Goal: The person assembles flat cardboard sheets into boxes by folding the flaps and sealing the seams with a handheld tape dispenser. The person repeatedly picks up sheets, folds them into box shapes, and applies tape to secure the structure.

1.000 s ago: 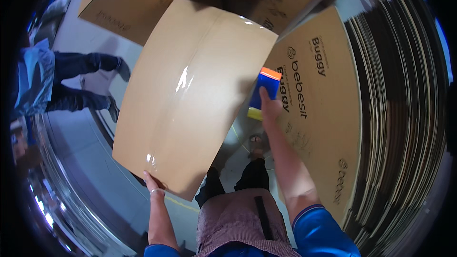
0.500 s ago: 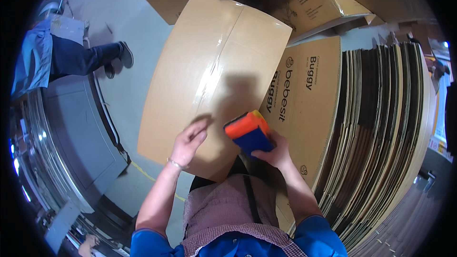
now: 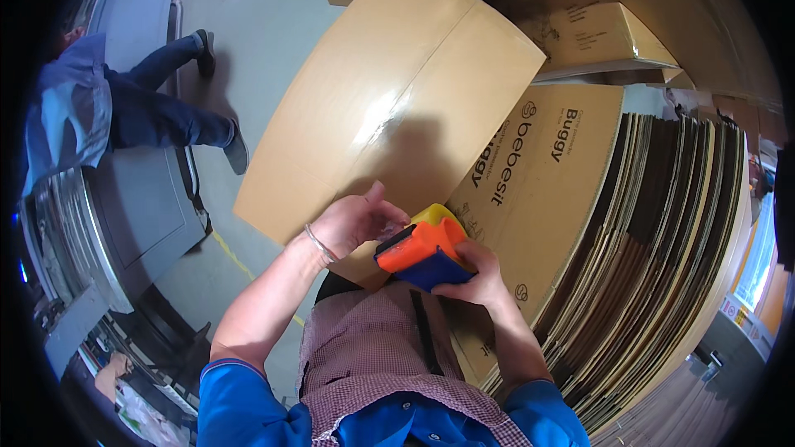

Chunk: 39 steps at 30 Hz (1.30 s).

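My right hand (image 3: 479,277) is closed around an orange, blue and yellow tape dispenser (image 3: 426,250), with its black edge facing left. Just beside that edge is my left hand (image 3: 358,222), thumb raised and fingers apart and slightly bent. Whether its fingertips touch the dispenser or a strip of tape, I cannot tell. Beyond both hands lies a large brown cardboard box (image 3: 364,108), a shiny band of clear tape along its middle seam.
A row of flattened cardboard sheets (image 3: 662,257) stands close on my right, with a printed cardboard panel (image 3: 542,165) beside it. More boxes (image 3: 600,37) are at the far right. To the left, a person (image 3: 141,108) walks past a grey metal cabinet (image 3: 137,223).
My left hand has moved right and up to the dispenser. The dispenser has turned slightly and shifted a little left and down. The person at left has stepped; the whole view has shifted.
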Motion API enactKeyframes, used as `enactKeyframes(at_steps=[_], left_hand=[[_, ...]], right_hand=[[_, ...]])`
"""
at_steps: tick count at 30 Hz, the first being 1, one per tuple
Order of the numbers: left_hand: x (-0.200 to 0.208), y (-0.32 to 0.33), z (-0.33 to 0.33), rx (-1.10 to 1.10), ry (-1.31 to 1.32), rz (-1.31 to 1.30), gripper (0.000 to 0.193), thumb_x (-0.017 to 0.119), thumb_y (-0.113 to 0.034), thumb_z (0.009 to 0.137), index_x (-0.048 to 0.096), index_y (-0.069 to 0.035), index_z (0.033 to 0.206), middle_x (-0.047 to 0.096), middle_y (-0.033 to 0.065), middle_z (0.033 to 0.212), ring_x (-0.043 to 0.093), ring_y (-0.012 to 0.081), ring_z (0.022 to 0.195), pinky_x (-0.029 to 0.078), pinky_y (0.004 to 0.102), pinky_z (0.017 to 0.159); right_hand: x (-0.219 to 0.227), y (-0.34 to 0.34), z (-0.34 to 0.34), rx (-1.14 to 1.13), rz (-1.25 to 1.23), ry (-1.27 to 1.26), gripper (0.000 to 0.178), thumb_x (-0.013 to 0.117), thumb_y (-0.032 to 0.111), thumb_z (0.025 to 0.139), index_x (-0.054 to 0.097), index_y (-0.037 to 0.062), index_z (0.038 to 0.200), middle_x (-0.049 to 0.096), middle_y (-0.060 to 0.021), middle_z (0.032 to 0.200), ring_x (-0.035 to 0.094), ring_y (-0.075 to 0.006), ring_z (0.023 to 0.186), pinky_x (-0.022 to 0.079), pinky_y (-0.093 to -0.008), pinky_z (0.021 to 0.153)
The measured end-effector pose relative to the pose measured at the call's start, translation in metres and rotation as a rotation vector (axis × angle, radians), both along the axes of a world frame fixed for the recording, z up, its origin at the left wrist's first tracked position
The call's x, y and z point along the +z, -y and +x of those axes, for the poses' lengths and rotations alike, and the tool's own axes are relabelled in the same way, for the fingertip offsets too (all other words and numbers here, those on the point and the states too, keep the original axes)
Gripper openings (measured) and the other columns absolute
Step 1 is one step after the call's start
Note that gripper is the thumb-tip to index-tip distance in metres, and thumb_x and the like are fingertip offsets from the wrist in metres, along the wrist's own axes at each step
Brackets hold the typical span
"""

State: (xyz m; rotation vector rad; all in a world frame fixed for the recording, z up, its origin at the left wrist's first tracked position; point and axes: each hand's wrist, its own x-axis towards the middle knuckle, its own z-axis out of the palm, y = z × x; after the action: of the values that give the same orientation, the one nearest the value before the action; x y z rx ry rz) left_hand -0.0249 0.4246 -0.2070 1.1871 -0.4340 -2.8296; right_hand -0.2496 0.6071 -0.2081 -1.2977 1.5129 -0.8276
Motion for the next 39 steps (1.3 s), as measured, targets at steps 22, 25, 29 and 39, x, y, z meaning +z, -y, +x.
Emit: enactKeyframes(at_steps=[22,25,29,39], left_hand=[[-0.111,0.061,0.32,0.051,1.439,-1.294,0.004,0.065,-0.004,0.08,0.062,-0.002,0.081,0.061,0.0128,0.076,0.06,0.022,0.068,0.048,0.0321,0.068],[-0.133,0.059,0.343,0.012,1.477,-1.307,0.005,0.066,-0.004,0.081,0.061,-0.002,0.082,0.061,0.0101,0.075,0.058,0.0182,0.068,0.048,0.0298,0.068],[-0.164,0.057,0.364,0.033,1.455,-1.266,0.005,0.067,-0.004,0.08,0.062,-0.002,0.081,0.062,0.0127,0.078,0.06,0.0255,0.071,0.048,0.0334,0.069],[-0.284,0.021,0.386,-0.15,1.319,-0.699,0.041,0.078,-0.016,0.075,0.065,-0.009,0.113,0.067,0.0078,0.103,0.06,0.0174,0.095,0.048,0.0307,0.082]], right_hand=[[-0.035,-0.06,0.141,0.227,0.894,0.091,0.074,0.082,0.046,0.063,0.061,-0.0033,0.115,0.068,-0.018,0.1,0.068,-0.0242,0.09,0.053,-0.0344,0.08],[-0.05,-0.062,0.164,0.25,0.892,0.068,0.075,0.079,0.047,0.064,0.06,-0.003,0.117,0.068,-0.0179,0.1,0.068,-0.028,0.089,0.053,-0.0358,0.081],[-0.061,-0.059,0.184,0.196,0.903,0.044,0.075,0.08,0.047,0.064,0.061,-0.0026,0.117,0.069,-0.0172,0.099,0.069,-0.0273,0.089,0.053,-0.0352,0.081],[-0.069,-0.048,0.225,0.129,0.95,-0.26,0.067,0.079,0.05,0.063,0.066,-0.0036,0.102,0.07,-0.0191,0.088,0.069,-0.0305,0.082,0.054,-0.0379,0.077]])
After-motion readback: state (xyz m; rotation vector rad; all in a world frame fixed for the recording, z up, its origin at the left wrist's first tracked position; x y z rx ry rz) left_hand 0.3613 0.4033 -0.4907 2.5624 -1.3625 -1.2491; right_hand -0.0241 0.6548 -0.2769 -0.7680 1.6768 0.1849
